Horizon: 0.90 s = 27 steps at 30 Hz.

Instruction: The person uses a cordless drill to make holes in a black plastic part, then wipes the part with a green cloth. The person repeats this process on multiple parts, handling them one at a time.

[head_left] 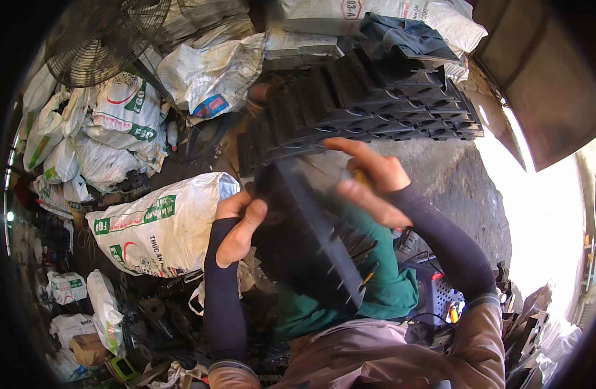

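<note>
A black plastic panel (321, 232) with a long straight edge and short prongs along it stands tilted over my lap. My left hand (241, 227) is closed on its upper left side, thumb toward me. Above the panel's far end, my right hand (376, 181) is bent around a thin tool with a yellow handle (359, 176). Motion smears this hand, and the tool's exact kind does not show. Its slim shaft seems to point left toward the panel. The panel's lower left part is dark and blurred.
Ahead lies a stack of similar black plastic parts (369, 97), with dark cloth (405, 39) on top. White printed sacks (158, 227) lie at my left, near a standing fan (103, 45). A purple perforated crate (437, 295) sits by my right knee.
</note>
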Each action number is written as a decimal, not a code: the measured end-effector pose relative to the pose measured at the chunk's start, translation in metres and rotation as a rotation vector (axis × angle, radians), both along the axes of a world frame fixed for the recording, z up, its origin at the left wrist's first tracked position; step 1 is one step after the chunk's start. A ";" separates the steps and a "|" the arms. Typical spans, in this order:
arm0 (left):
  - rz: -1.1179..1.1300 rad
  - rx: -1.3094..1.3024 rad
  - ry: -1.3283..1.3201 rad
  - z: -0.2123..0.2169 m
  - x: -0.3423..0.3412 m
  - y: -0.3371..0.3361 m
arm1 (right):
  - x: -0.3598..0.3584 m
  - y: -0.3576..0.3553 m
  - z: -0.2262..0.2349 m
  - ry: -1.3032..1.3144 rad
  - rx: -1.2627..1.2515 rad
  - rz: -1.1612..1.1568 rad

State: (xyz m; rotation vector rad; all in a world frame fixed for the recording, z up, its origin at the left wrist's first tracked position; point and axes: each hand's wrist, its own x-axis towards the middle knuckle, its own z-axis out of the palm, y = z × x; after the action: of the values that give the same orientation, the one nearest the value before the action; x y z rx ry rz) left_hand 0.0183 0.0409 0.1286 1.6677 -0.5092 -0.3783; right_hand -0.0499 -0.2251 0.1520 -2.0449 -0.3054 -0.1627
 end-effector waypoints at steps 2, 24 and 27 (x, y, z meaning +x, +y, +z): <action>0.099 0.021 -0.025 0.006 -0.003 0.002 | -0.002 -0.009 -0.005 0.135 0.134 -0.081; 0.059 -0.561 0.649 -0.005 -0.011 -0.010 | -0.003 -0.005 -0.047 0.285 0.872 -0.401; 0.025 -0.459 0.531 -0.014 -0.015 -0.013 | -0.002 -0.004 -0.051 0.301 0.786 -0.414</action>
State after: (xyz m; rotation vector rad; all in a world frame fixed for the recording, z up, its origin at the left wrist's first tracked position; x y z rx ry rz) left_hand 0.0031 0.0277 0.1144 1.0718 -0.1572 -0.6115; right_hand -0.0516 -0.2290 0.1010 -1.2956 0.3363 -0.1875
